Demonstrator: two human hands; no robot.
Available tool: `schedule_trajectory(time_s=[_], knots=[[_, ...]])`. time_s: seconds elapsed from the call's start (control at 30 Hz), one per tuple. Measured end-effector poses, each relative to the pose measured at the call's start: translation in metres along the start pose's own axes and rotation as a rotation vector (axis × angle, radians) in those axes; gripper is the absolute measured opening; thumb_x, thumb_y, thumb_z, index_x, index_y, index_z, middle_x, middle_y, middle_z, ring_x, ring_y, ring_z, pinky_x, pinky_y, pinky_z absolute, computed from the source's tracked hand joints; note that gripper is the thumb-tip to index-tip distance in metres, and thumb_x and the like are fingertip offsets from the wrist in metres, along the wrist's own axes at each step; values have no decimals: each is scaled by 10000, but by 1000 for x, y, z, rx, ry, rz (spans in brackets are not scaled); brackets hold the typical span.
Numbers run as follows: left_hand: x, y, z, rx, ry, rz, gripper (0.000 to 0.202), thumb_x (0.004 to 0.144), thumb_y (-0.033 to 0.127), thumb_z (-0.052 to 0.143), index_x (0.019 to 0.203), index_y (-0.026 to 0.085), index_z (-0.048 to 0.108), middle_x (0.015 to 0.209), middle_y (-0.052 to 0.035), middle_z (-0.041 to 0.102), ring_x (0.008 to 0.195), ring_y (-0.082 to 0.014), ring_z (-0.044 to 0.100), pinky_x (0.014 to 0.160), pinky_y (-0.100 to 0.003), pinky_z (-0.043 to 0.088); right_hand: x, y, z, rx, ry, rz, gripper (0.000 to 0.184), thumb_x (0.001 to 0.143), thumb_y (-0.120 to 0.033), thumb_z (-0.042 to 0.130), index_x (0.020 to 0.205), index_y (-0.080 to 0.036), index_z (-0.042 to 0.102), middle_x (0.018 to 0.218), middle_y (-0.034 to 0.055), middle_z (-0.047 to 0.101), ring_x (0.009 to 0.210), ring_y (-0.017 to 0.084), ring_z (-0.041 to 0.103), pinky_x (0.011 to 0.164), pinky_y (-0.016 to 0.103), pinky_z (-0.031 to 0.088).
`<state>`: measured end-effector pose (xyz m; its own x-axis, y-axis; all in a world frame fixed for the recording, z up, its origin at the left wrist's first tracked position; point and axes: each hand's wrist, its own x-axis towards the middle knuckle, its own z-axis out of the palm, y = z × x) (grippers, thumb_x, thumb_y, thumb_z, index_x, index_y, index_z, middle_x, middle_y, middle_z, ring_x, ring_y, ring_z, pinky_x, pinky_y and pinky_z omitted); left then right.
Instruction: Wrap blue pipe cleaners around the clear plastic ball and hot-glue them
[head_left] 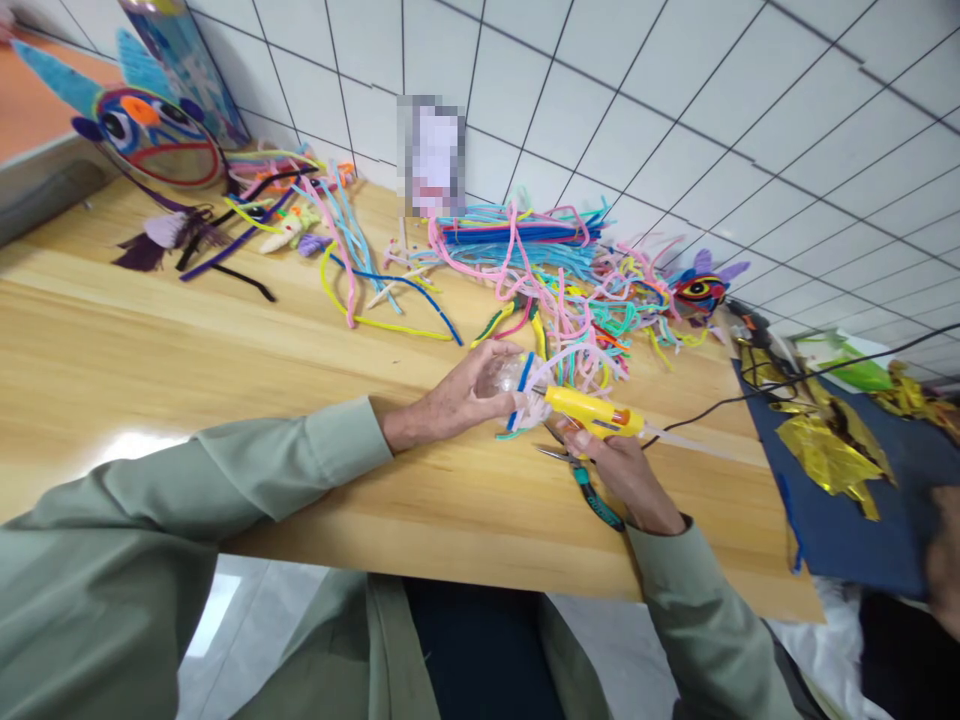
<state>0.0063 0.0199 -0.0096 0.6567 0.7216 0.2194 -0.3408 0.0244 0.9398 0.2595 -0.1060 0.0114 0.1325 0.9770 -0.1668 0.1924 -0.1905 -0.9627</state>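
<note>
My left hand [480, 385] is closed around a clear plastic piece [504, 376] that has a blue pipe cleaner [523, 388] across it and pale lilac pipe cleaners fixed to its right side. In my right hand [600, 458] is a yellow hot glue gun [594, 408], its nozzle against or very close to the blue strip. A glue stick [679, 440] sticks out of the gun's back end. Under my right hand lie pliers with teal and black handles [596, 498], partly hidden. Yellow-handled pliers [538, 332] rest just beyond the clear piece.
Pipe cleaners in several colours [517, 245] are heaped along the tiled wall. A decorated face with blue horns [161, 140] stands at left, a smaller one [699, 290] at right. A black cord [780, 385] crosses toward gold foil [829, 455]. Another person's hand [943, 550] shows at the right edge.
</note>
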Motion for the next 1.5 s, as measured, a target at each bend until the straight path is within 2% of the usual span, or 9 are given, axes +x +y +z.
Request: schedule_trajectory(time_s=[0.17, 0.4, 0.6, 0.77, 0.93, 1.03, 1.2, 1.5], knots=[[0, -2, 0, 14, -10, 20, 634, 888, 476, 912, 1359, 251, 552, 1368, -104, 661, 1324, -296, 681, 1214, -506, 550, 0, -1, 1, 23, 11, 3, 431, 806, -697, 914, 870, -275, 848, 1053, 95, 875, 1136, 336, 822, 1017, 463, 682], [0, -4, -1, 41, -31, 45, 615, 905, 458, 904, 1361, 254, 545, 1370, -102, 651, 1323, -286, 680, 1209, -507, 555, 2, -2, -1, -19, -18, -21, 511, 804, -746, 888, 1000, -274, 873, 1073, 100, 863, 1065, 337, 809, 944, 482, 688], [-1, -2, 0, 29, -26, 35, 620, 904, 491, 910, 1361, 251, 566, 1351, -105, 681, 1305, -290, 699, 1192, -515, 573, 2, -10, 2, -26, -18, -57, 521, 784, -766, 883, 933, -268, 845, 889, 85, 811, 905, 300, 786, 807, 435, 685], [-1, 0, 0, 23, -26, 25, 625, 894, 466, 915, 1358, 252, 555, 1357, -98, 663, 1315, -288, 688, 1213, -514, 552, 2, -12, 2, -24, -20, -48, 522, 766, -784, 884, 836, -272, 811, 857, 86, 798, 912, 305, 779, 830, 443, 679], [-2, 0, -1, 46, -11, 19, 644, 889, 504, 912, 1363, 248, 560, 1373, -108, 644, 1326, -300, 670, 1219, -518, 535, 3, -9, 1, 1, -36, -50, 440, 790, -689, 914, 910, -274, 835, 918, 73, 812, 890, 268, 768, 850, 423, 662], [-2, 0, -1, 80, 5, 30, 646, 894, 521, 896, 1374, 245, 564, 1401, -116, 632, 1336, -306, 659, 1236, -528, 516, 3, -12, 5, 40, -22, -50, 438, 768, -680, 931, 883, -274, 818, 839, 52, 776, 816, 246, 736, 817, 414, 658], [-2, -1, -3, 111, 3, 19, 637, 907, 499, 882, 1394, 243, 560, 1472, -131, 623, 1378, -314, 648, 1270, -538, 486, 3, -14, 9, 44, 25, -31, 526, 712, -754, 932, 829, -263, 786, 743, 31, 735, 677, 211, 643, 775, 411, 668], [-2, -1, -4, 162, -4, 29, 655, 912, 547, 875, 1409, 250, 568, 1391, -103, 655, 1310, -290, 670, 1185, -482, 555, 5, -16, 9, 29, 2, 19, 514, 676, -738, 956, 837, -272, 808, 806, 50, 794, 808, 267, 754, 845, 454, 685]])
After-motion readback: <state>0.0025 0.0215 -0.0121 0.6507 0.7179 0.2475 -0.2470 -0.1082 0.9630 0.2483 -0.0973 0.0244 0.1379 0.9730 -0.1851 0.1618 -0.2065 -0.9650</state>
